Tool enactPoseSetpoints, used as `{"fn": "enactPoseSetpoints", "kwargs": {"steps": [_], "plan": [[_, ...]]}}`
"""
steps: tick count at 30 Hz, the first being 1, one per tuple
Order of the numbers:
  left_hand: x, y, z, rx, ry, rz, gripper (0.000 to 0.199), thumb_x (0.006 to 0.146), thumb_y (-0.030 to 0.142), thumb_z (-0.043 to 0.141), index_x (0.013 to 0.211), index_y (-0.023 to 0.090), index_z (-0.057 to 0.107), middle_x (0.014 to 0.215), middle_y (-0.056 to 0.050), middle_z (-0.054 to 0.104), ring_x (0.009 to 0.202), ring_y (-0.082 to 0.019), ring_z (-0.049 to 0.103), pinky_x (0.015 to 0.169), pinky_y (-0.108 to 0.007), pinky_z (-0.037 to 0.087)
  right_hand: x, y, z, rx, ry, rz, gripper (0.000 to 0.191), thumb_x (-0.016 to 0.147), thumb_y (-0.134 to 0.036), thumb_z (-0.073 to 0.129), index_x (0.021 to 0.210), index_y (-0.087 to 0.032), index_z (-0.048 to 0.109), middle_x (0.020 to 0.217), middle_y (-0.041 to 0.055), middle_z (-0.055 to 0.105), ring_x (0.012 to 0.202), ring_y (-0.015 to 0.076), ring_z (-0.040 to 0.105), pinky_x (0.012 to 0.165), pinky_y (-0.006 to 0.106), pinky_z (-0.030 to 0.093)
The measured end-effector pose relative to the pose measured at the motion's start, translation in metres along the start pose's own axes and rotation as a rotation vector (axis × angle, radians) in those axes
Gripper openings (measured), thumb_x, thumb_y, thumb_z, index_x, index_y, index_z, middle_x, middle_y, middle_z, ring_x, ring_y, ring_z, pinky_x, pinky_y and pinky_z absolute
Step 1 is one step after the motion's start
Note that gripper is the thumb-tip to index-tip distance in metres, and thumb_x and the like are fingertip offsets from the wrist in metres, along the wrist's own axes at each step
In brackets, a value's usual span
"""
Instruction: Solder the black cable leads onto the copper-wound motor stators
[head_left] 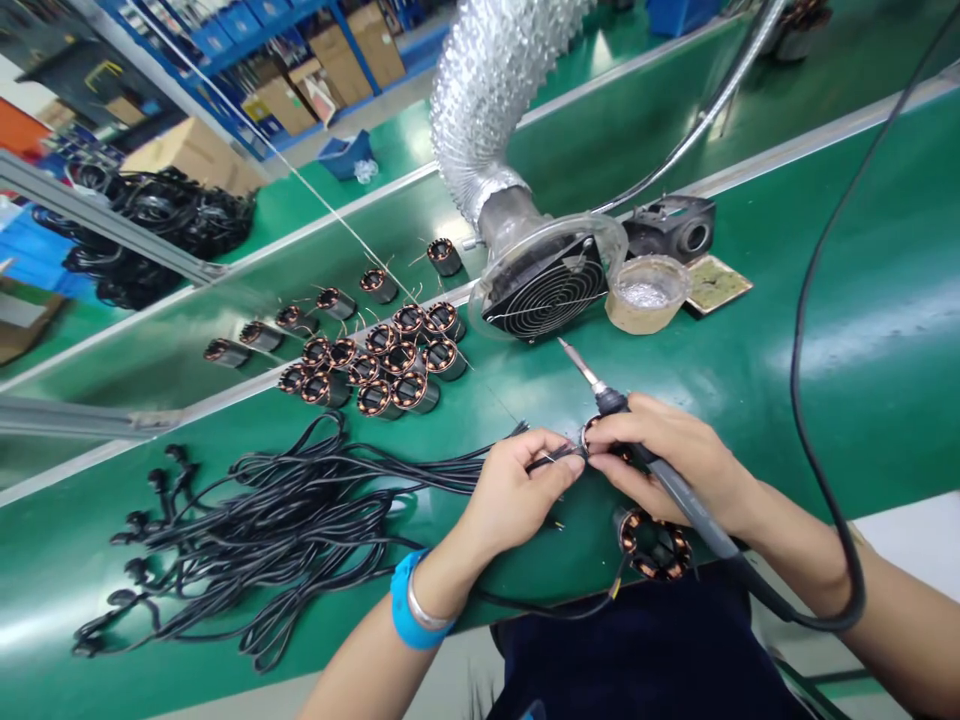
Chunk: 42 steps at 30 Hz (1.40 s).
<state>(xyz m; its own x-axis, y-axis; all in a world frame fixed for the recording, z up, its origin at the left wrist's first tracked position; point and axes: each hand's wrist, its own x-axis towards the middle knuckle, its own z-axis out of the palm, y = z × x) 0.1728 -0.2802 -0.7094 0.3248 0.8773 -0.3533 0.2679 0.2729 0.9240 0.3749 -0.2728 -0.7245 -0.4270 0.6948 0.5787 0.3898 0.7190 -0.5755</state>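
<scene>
My left hand (514, 495) is closed, thumb and forefinger pinching the end of a black cable (551, 458). Close beside it, my right hand (675, 455) grips a soldering iron (611, 400), whose tip points up and away toward the fan. My right fingers also touch a copper-wound stator (589, 432), mostly hidden behind them. Below the hands, at the table's near edge, lies another stator (634, 535) with a black cable running to it. A heap of black power cords (292, 520) with plugs at the far left spreads out to my left hand.
Several stators (401, 358) stand in a cluster at the back left, some along the metal rail. A black fan guard (551, 290) with a foil duct (484, 110) stands ahead. To its right are a round tub (646, 308) and a square sponge tray (720, 283). The iron's cord loops at right.
</scene>
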Motion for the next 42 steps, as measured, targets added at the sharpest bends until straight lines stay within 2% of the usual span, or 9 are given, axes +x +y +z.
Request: {"fn": "enactPoseSetpoints", "kwargs": {"steps": [4, 11, 19, 21, 25, 29, 33, 36, 42], "plan": [[0.001, -0.002, 0.001, -0.013, 0.004, 0.001, 0.034, 0.081, 0.047, 0.07, 0.08, 0.013, 0.068, 0.062, 0.003, 0.05, 0.058, -0.009, 0.038, 0.055, -0.023, 0.031, 0.0, 0.001, 0.0, 0.017, -0.003, -0.01, 0.024, 0.09, -0.009, 0.061, 0.111, -0.02, 0.057, 0.084, 0.001, 0.066, 0.072, 0.014, 0.056, 0.067, 0.027, 0.048], [0.004, -0.002, -0.005, -0.218, 0.08, -0.074, 0.044, 0.071, 0.056, 0.076, 0.073, 0.014, 0.062, 0.053, 0.007, 0.04, 0.049, -0.005, 0.029, 0.05, -0.021, 0.025, -0.003, 0.003, 0.004, 0.051, 0.045, -0.021, 0.026, 0.088, -0.007, 0.063, 0.11, -0.018, 0.057, 0.084, 0.0018, 0.067, 0.072, 0.0145, 0.055, 0.067, 0.029, 0.047], [0.005, 0.003, 0.004, -0.198, 0.144, -0.077, 0.042, 0.066, 0.053, 0.08, 0.075, 0.012, 0.074, 0.066, -0.002, 0.065, 0.061, -0.011, 0.05, 0.061, -0.025, 0.042, -0.004, 0.003, 0.005, 0.043, 0.039, -0.001, 0.022, 0.09, -0.01, 0.061, 0.109, -0.021, 0.058, 0.087, 0.0024, 0.069, 0.073, 0.0154, 0.059, 0.067, 0.031, 0.049], [0.005, 0.002, 0.003, -0.186, 0.138, -0.068, 0.042, 0.068, 0.053, 0.079, 0.076, 0.012, 0.073, 0.064, -0.001, 0.062, 0.06, -0.01, 0.047, 0.059, -0.024, 0.039, -0.005, 0.003, 0.006, 0.042, 0.045, -0.005, 0.023, 0.089, -0.01, 0.062, 0.109, -0.021, 0.058, 0.087, 0.0023, 0.069, 0.073, 0.0154, 0.059, 0.066, 0.03, 0.049], [0.005, -0.003, -0.001, -0.159, 0.068, -0.033, 0.037, 0.08, 0.049, 0.068, 0.075, 0.013, 0.068, 0.054, 0.005, 0.044, 0.052, -0.008, 0.033, 0.053, -0.022, 0.028, -0.004, 0.002, 0.004, 0.033, 0.06, 0.004, 0.029, 0.088, -0.014, 0.067, 0.114, -0.019, 0.057, 0.088, 0.0039, 0.067, 0.077, 0.017, 0.059, 0.071, 0.031, 0.051], [0.001, -0.003, -0.004, 0.02, 0.035, 0.073, 0.028, 0.09, 0.036, 0.056, 0.072, 0.015, 0.062, 0.061, 0.004, 0.047, 0.059, -0.01, 0.039, 0.059, -0.023, 0.033, 0.005, 0.002, -0.002, 0.023, -0.038, -0.045, 0.031, 0.091, -0.013, 0.061, 0.121, -0.018, 0.054, 0.107, 0.0095, 0.069, 0.085, 0.0179, 0.059, 0.078, 0.033, 0.053], [-0.005, 0.003, -0.005, 0.273, 0.042, 0.133, 0.024, 0.095, 0.031, 0.051, 0.083, 0.017, 0.067, 0.064, 0.003, 0.053, 0.058, -0.011, 0.042, 0.06, -0.024, 0.033, 0.016, 0.003, -0.003, 0.016, -0.084, -0.098, 0.026, 0.094, -0.007, 0.055, 0.117, -0.018, 0.057, 0.088, 0.0032, 0.067, 0.073, 0.0142, 0.054, 0.066, 0.026, 0.049], [-0.007, 0.006, 0.0, 0.429, 0.093, 0.192, 0.023, 0.095, 0.026, 0.049, 0.089, 0.019, 0.071, 0.066, 0.002, 0.06, 0.057, -0.012, 0.047, 0.061, -0.025, 0.037, 0.017, 0.005, -0.003, 0.026, -0.068, -0.105, 0.024, 0.093, -0.007, 0.057, 0.114, -0.019, 0.057, 0.085, 0.0014, 0.065, 0.07, 0.0133, 0.054, 0.065, 0.025, 0.048], [-0.01, 0.005, 0.016, 0.696, 0.193, 0.358, 0.022, 0.094, 0.026, 0.048, 0.088, 0.018, 0.068, 0.09, -0.004, 0.076, 0.085, -0.019, 0.07, 0.074, -0.028, 0.053, 0.001, 0.001, -0.004, -0.068, -0.124, 0.065, 0.025, 0.094, -0.016, 0.061, 0.116, -0.027, 0.059, 0.098, 0.0033, 0.064, 0.085, 0.0173, 0.064, 0.076, 0.029, 0.051]]}}
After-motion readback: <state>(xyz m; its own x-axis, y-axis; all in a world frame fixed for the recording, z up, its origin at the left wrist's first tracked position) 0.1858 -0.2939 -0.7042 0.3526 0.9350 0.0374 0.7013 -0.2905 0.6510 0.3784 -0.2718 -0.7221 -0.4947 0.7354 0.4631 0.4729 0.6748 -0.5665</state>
